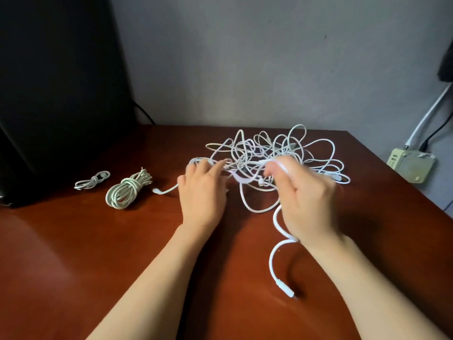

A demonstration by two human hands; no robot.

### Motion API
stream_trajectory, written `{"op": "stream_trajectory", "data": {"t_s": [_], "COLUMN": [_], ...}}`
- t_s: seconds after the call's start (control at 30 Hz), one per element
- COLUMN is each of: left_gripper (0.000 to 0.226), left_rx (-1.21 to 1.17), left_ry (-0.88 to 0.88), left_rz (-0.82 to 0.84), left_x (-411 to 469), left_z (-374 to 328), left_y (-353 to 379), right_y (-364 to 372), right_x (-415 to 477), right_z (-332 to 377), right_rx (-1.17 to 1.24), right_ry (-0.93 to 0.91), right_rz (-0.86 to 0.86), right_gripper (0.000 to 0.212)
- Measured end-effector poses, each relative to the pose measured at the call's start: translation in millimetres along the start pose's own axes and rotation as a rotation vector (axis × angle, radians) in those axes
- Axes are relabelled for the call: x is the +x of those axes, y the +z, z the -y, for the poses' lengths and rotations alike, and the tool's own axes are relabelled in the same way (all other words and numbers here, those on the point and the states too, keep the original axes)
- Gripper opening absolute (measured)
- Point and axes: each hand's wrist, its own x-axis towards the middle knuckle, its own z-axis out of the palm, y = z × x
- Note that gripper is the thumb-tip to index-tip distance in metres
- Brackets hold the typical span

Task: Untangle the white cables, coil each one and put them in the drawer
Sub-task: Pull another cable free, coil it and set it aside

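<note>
From the head view, two coils lie on the left of the brown table (73, 253): a small coiled cable (92, 180) and, just right of it, a larger coiled cable (128, 190). So two cables look done, though not yet stowed (no drawer is in view).

The bulk is left: a loose tangle of white cables (306, 149) sprawls at the far middle of the table, well apart from the coils.

The left hand (203, 190) reaches into the tangle's near-left edge with fingers stretched and spread, tips touching strands; I see no firm grip.

The right hand (308, 200), blurred, is curled and appears to pinch a thick cable (277, 224), which trails near to a free plug (286, 288).

My guess is this cable is being worked free, with coiling and stowing to follow.
</note>
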Motion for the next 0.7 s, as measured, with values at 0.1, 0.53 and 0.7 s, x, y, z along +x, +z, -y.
{"op": "stream_trajectory", "data": {"t_s": [0.1, 0.53, 0.7], "left_gripper": [0.034, 0.067, 0.023], "left_rx": [-0.076, -0.605, -0.684], "left_ry": [-0.209, -0.030, -0.013], "left_rz": [0.058, -0.082, -0.210], "left_x": [5, -4, -4], "left_z": [22, -9, -13], "left_y": [-1, -14, -26], "right_y": [-14, -10, -1], "right_x": [11, 4, 5], "right_z": [-7, 0, 3], "right_rx": [0.051, 0.424, 0.479], "right_ry": [0.176, 0.104, 0.357], "right_rz": [-0.136, 0.280, 0.302], "right_gripper": [0.039, 0.036, 0.024]}}
